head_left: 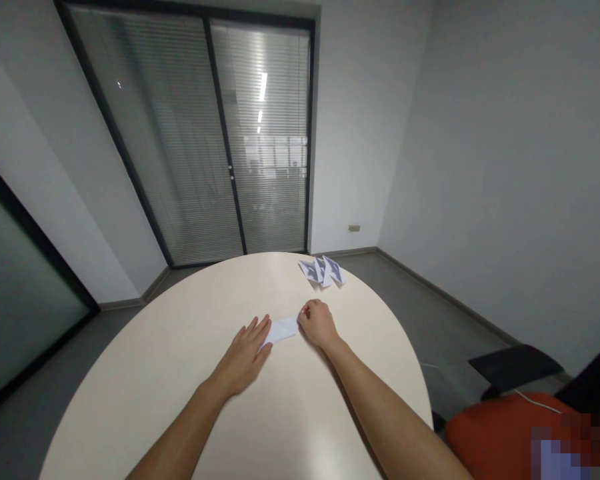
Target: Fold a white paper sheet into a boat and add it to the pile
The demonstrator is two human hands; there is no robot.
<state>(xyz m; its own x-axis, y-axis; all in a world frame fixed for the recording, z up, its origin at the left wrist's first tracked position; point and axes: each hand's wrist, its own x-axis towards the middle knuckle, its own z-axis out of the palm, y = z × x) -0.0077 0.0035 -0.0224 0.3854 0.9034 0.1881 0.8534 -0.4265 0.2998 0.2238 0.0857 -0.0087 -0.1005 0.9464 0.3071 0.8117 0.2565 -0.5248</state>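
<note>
A strip of folded white paper lies on the round table between my two hands. My left hand rests flat over the paper's left end, fingers stretched out and thumb apart. At the right end, my right hand is closed, with its curled fingers pinching the paper's edge. Beyond my right hand, near the table's far edge, several folded paper pieces with grey-blue and white faces lie close together, partly overlapping.
The cream round table fills the foreground. A red-seated chair with a black armrest stands at the right. Behind the table are glass panels with blinds and grey walls.
</note>
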